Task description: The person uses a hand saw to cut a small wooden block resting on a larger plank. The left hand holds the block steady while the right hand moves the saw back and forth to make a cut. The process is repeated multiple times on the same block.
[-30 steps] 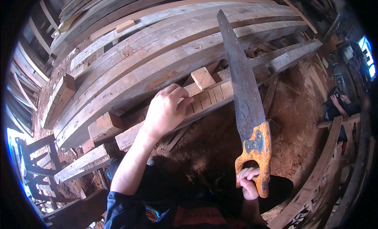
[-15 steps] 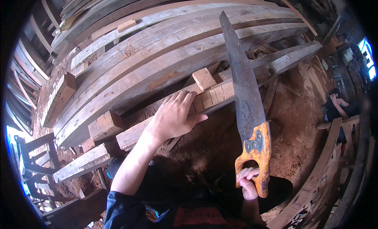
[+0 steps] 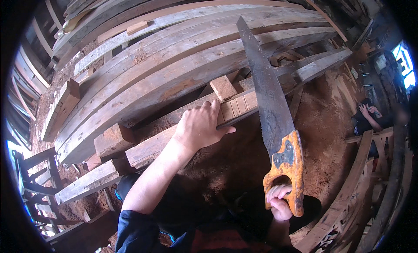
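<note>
My right hand (image 3: 280, 202) is closed round the worn orange handle of a handsaw (image 3: 271, 100). The long dark blade points up and away from me, its toothed edge on the left. Beneath my left hand (image 3: 199, 127) is a squared wooden beam (image 3: 150, 147); the fingers bend over its top and the thumb lies along the near side. Just right of those fingers, several parallel cut lines cross the beam. The blade passes in front of the beam right of these lines; whether they touch cannot be told. A small wooden block (image 3: 223, 88) sits beside the cut stretch.
Long timbers (image 3: 174, 74) lie side by side beyond the beam. A notched piece of wood (image 3: 61, 109) is at the left. Reddish, dusty ground (image 3: 318, 126) shows below. Curved wooden pieces (image 3: 348, 187) stand at the right, where another person's hands (image 3: 369, 110) are visible.
My left hand has shifted slightly right along the beam, its fingers closer to the cut lines. The saw handle has moved a little right and the blade tip a little left.
</note>
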`<control>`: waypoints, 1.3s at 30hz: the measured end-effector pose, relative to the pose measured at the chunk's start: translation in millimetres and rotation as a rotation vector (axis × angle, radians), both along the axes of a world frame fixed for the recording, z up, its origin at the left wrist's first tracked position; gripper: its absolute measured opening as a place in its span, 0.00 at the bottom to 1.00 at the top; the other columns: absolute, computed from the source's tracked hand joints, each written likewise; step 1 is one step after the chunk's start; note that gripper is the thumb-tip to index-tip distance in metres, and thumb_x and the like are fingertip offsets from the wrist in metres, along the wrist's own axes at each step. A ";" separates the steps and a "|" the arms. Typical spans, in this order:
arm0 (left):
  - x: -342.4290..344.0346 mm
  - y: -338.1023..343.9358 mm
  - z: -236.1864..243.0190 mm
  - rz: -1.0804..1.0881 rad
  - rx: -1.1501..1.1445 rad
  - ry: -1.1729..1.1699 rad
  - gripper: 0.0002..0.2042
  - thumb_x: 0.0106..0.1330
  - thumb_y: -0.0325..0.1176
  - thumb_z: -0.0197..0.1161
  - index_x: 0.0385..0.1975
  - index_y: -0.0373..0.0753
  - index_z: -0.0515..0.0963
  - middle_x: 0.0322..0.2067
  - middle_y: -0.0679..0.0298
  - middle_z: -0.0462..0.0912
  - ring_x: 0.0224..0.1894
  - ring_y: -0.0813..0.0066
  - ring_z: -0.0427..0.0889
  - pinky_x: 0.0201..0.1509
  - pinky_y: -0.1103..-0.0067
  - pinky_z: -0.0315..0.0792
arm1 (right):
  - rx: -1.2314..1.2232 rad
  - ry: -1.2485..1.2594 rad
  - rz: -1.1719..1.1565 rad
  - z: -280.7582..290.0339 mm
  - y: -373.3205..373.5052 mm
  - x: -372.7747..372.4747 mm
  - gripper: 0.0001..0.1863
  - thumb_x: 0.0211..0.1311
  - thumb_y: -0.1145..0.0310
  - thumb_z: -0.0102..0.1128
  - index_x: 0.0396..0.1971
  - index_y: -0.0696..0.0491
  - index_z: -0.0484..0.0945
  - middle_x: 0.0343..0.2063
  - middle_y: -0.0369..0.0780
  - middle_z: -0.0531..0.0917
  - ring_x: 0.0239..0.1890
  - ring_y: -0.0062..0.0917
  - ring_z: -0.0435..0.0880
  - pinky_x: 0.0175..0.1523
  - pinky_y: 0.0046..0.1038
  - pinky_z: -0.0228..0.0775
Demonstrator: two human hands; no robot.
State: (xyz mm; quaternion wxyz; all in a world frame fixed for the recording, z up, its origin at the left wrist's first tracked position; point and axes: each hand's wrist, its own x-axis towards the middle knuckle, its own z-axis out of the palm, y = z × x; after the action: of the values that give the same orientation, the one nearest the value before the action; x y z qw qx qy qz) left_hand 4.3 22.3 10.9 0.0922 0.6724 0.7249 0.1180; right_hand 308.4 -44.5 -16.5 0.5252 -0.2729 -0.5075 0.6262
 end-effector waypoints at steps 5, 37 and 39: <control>-0.9 2.0 -2.1 0.028 -0.022 -0.085 0.34 0.60 0.58 0.63 0.49 0.28 0.69 0.38 0.43 0.80 0.39 0.45 0.84 0.45 0.61 0.78 | 0.114 0.004 0.077 17.0 -0.8 -9.8 0.15 0.43 0.87 0.60 0.32 0.58 0.70 0.21 0.41 0.74 0.20 0.26 0.74 0.27 0.28 0.69; 3.5 -6.2 -7.5 0.031 0.018 -0.035 0.32 0.61 0.57 0.62 0.47 0.30 0.69 0.35 0.44 0.80 0.33 0.48 0.85 0.36 0.64 0.80 | -0.093 -0.170 0.082 1.3 -4.6 -18.6 0.09 0.44 0.82 0.58 0.27 0.57 0.72 0.20 0.37 0.76 0.21 0.22 0.78 0.31 0.23 0.71; 1.9 -5.0 -8.3 0.024 0.024 -0.042 0.31 0.61 0.57 0.62 0.47 0.31 0.69 0.35 0.44 0.80 0.34 0.48 0.85 0.37 0.63 0.80 | -0.003 -0.258 0.078 12.0 -1.3 -22.1 0.09 0.44 0.82 0.58 0.27 0.57 0.72 0.20 0.37 0.76 0.21 0.22 0.77 0.31 0.23 0.71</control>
State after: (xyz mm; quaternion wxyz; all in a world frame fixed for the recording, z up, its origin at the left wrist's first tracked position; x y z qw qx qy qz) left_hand 6.2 17.3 2.6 0.0978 0.6621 0.7293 0.1420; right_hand 286.3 -45.8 -4.5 0.4304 -0.3320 -0.5802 0.6065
